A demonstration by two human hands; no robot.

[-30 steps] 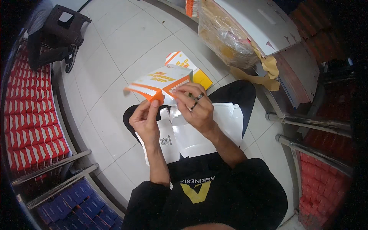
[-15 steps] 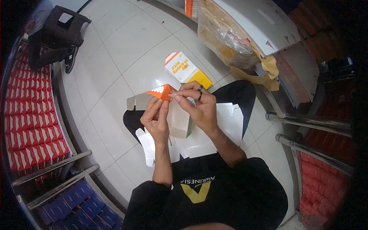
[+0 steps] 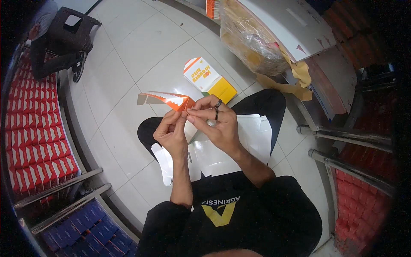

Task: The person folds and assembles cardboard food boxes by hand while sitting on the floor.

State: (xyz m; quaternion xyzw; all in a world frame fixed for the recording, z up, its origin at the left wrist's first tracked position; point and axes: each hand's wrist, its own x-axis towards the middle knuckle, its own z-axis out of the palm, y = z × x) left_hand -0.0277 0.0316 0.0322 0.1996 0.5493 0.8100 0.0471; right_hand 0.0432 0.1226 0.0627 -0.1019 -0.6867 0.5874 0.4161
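Both hands grip one partly folded cardboard box, orange and white outside with a scalloped edge, held up above my lap. My left hand pinches its lower corner between thumb and fingers. Close against it, my right hand, with dark rings on two fingers, pinches a flap at the same corner. A long panel of the box points away to the left. Beneath my hands, flat white cardboard blanks lie across my lap. Beyond my right hand, a white, orange and yellow box rests on the tiled floor.
Racks of red-and-white boxes and dark blue boxes line the left. Metal rails and red packs stand at the right. A plastic-wrapped bundle sits far right. Near a dark stool, another person's leg shows.
The orange box has turned and tilted, so its long panel now lies more level toward the left. My right hand has shifted slightly down and left, closer to my left fingertips.
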